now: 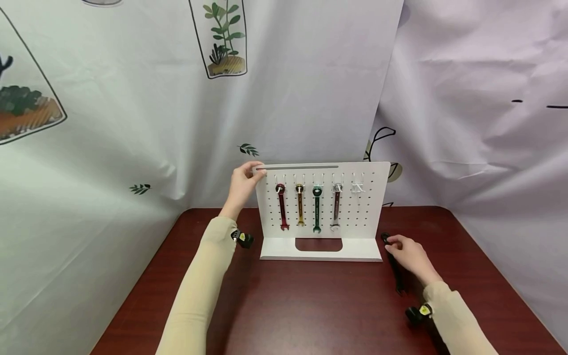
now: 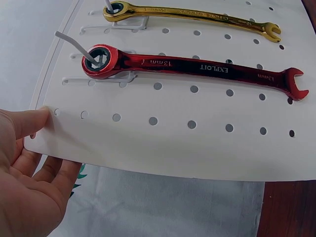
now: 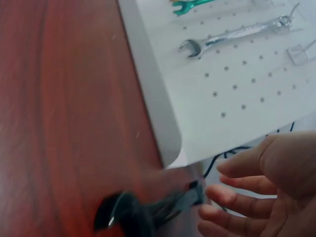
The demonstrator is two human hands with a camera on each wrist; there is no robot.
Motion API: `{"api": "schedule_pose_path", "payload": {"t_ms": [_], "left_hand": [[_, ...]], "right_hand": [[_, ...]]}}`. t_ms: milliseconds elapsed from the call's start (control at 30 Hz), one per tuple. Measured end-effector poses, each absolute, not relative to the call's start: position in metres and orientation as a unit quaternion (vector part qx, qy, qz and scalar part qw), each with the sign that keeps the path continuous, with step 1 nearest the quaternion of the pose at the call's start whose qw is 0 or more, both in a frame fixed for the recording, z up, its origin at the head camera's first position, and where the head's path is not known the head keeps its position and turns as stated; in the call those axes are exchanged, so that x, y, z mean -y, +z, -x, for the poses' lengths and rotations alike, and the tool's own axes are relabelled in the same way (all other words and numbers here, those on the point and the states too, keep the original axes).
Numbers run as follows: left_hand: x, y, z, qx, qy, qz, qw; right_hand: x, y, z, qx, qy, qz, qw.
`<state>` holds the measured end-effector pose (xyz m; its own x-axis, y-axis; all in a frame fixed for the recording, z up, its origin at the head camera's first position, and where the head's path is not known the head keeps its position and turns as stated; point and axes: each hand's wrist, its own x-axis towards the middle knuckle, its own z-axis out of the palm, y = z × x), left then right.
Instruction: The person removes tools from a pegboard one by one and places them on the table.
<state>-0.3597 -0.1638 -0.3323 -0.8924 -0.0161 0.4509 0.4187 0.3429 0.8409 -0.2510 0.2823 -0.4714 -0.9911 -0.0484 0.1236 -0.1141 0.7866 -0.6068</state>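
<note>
A white pegboard stand (image 1: 319,249) stands upright on the table. My left hand (image 1: 243,187) grips its upper left corner, thumb (image 2: 30,122) on the front and fingers behind. Wrenches hang in a row on its hooks: red (image 1: 282,207), gold (image 1: 300,206), green (image 1: 317,209) and silver (image 1: 336,207). To the right of the stand is a black wrench (image 1: 395,271), blurred in the right wrist view. My right hand (image 1: 409,255) is at the wrench's far end, thumb and fingers apart, fingertips (image 3: 211,191) right beside it.
A clear plastic hook (image 1: 357,187) sits on the board, right of the silver wrench. The dark red wooden table (image 1: 310,305) extends in front of the stand. A white printed curtain (image 1: 301,98) hangs behind, and dark cables (image 3: 232,150) show past the board's edge.
</note>
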Motion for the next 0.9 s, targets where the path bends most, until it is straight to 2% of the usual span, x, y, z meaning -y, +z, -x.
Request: {"api": "schedule_pose_path", "payload": {"t_ms": [233,900], "left_hand": [[0.164,-0.333,0.359,0.8,-0.553,0.125,0.195],[0.164,-0.334,0.359,0.793,-0.56,0.133,0.197]], "right_hand": [[-0.266,-0.46,0.258,0.932,0.345,-0.066,0.088],[-0.217,-0.435,0.283,0.914,0.386,-0.099,0.081]]}}
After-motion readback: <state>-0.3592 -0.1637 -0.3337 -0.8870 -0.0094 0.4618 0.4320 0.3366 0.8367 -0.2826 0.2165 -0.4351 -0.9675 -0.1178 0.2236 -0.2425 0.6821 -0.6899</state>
